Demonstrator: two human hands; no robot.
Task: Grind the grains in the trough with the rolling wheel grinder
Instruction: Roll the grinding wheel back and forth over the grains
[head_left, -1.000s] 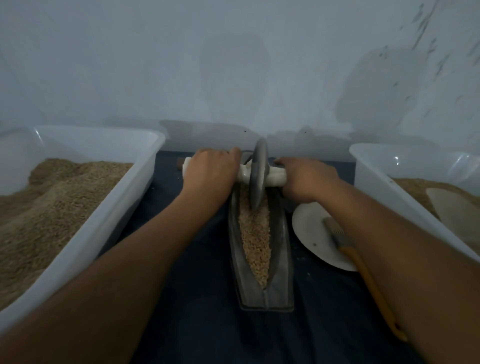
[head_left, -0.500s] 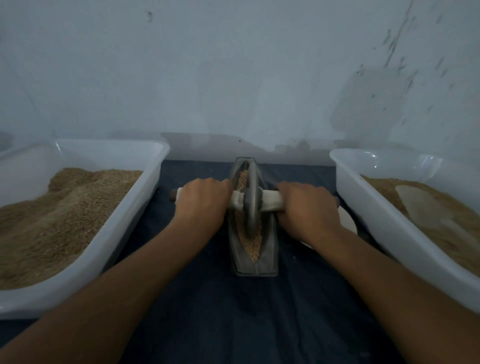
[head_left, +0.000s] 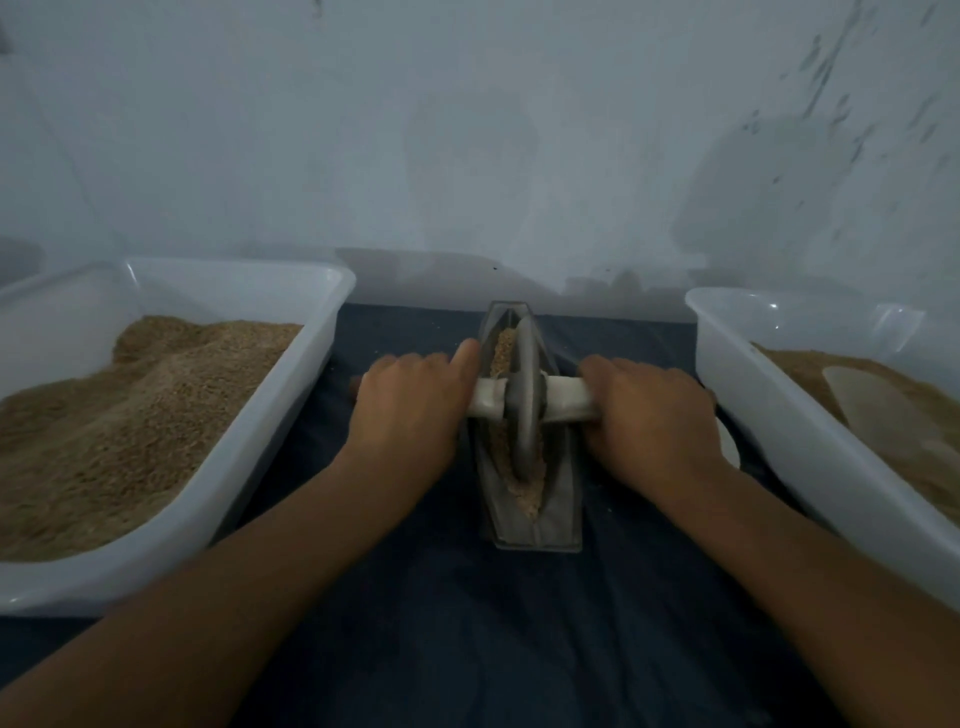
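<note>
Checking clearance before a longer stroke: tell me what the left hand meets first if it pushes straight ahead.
Nothing close: ahead of the left hand lies bare dark cloth, then probably the wall; depth is unclear.

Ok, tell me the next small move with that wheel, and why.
Probably roll the wheel away, toward the trough's far end. The left hand and right hand each grip the axle on either side, and the wheel sits near the middle with grains heaped beyond it that look coarse; those at the near tip look finer.
</note>
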